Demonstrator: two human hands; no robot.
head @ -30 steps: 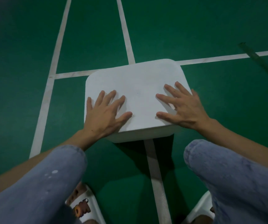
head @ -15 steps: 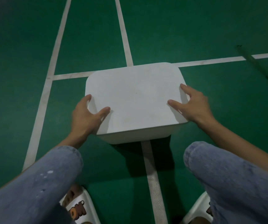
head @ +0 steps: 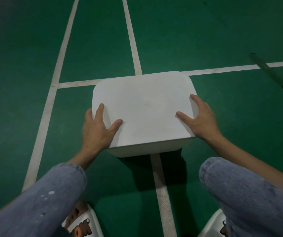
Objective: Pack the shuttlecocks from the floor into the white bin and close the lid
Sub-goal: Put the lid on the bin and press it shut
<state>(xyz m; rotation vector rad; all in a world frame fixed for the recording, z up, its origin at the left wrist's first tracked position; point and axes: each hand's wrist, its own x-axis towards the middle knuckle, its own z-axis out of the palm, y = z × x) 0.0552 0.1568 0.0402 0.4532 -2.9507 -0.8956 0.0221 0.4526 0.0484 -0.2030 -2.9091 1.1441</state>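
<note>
The white bin [head: 145,150] stands on the green court floor right in front of my knees, with its flat white lid [head: 145,108] on top. My left hand [head: 98,130] grips the lid's left edge: thumb and forefinger lie on top, the other fingers wrap down the side. At the right edge my right hand [head: 200,120] holds the lid the same way, thumb pointing inward across the top. No shuttlecock shows on the floor, and the lid hides the inside of the bin.
White court lines [head: 132,40] cross the green floor and meet behind the bin. A dark pole [head: 274,74] lies on the floor at the far right. My knees in blue jeans [head: 51,194] and white slippers [head: 86,224] fill the near edge.
Both hands slid outward from lying flat with spread fingers on the lid's top to its left and right edges, where the fingers now wrap over the sides.
</note>
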